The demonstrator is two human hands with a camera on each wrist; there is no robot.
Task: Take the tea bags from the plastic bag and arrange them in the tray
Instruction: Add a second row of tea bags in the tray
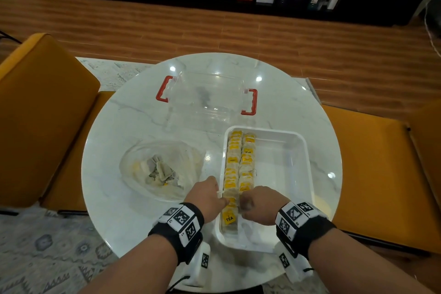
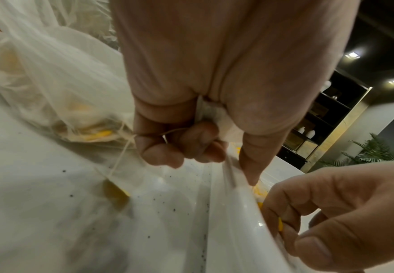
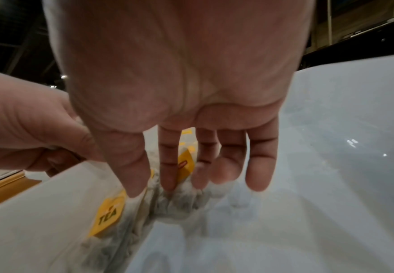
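A white tray holds two rows of yellow-tagged tea bags along its left side. My right hand is inside the tray, its straight fingers pressing down on the near tea bags, next to one tagged "TEA". My left hand sits at the tray's left rim. Its fingers curl round a tea bag, whose string and yellow tag dangle below. The plastic bag lies open to the left with several tea bags inside.
A clear plastic box with red handles stands behind the tray on the round marble table. Orange seats flank the table on both sides. The tray's right half is bare.
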